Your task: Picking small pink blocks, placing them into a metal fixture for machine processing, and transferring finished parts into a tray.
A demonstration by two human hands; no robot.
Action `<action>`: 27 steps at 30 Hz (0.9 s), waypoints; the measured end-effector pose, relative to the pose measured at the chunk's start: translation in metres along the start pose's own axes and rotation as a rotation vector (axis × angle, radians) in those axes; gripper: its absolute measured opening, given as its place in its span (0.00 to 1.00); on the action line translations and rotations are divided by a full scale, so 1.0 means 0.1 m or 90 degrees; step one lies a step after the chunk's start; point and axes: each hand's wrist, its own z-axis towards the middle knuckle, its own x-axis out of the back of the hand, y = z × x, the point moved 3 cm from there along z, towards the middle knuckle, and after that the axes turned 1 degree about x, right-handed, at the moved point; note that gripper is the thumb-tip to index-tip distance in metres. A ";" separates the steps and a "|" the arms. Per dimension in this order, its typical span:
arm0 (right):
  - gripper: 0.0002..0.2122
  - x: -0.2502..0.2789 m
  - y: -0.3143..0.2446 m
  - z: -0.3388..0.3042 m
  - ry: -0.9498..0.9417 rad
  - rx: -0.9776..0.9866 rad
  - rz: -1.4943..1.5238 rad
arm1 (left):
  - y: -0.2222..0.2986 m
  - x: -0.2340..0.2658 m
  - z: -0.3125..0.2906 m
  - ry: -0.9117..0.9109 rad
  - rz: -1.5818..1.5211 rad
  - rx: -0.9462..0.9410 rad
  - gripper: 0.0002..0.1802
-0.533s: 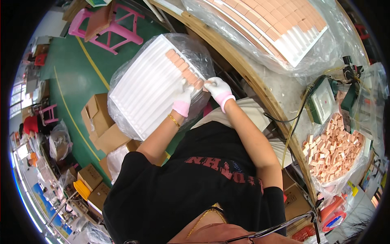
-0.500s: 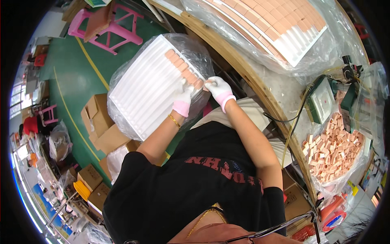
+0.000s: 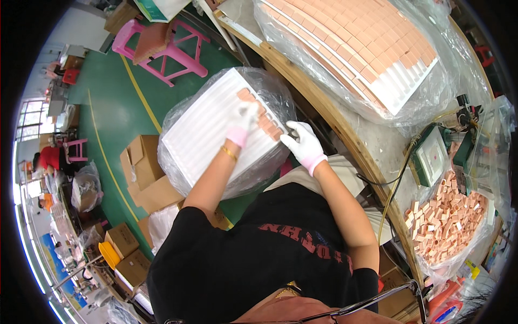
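Observation:
A white ridged tray (image 3: pixel 199 135) lies on a clear plastic bag in front of me. Along its right side runs a row of small copper-coloured pieces (image 3: pixel 268 125). My left hand (image 3: pixel 244 117), in a white glove with a pink cuff, is over the tray beside that row. Motion smears its fingers, so what they hold, if anything, cannot be made out. My right hand (image 3: pixel 305 143), gloved alike, is at the tray's right corner by the end of the row. Its thumb and forefinger stand apart, and nothing shows between them.
To the right, a wood-edged workbench (image 3: pixel 345 127) bears a larger, mostly filled tray (image 3: pixel 396 89) on plastic and a heap of loose copper-coloured pieces (image 3: pixel 445 216). A green-framed device (image 3: pixel 430 155) with cables stands between them. Cardboard boxes (image 3: pixel 144 162) and a pink stool (image 3: pixel 167 54) are at left.
My left hand has moved up along the row, away from its near end. My right hand's thumb and forefinger have parted; the piece they pinched is no longer between them. The whole view has shifted slightly.

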 end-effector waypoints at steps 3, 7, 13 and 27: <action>0.18 0.11 -0.06 -0.09 -0.020 -0.067 0.035 | -0.05 0.54 0.76 0.255 0.240 -0.190 0.17; 0.17 0.24 0.11 -0.24 0.013 -0.094 0.051 | -0.05 0.43 0.98 0.217 0.392 -0.151 0.20; 0.16 0.51 0.19 -0.49 0.053 -0.100 0.046 | -0.19 0.34 0.82 0.355 0.520 -0.235 0.20; 0.15 0.97 0.05 -0.97 0.133 -0.054 0.026 | -0.55 -0.64 -0.17 0.253 0.397 -0.343 0.35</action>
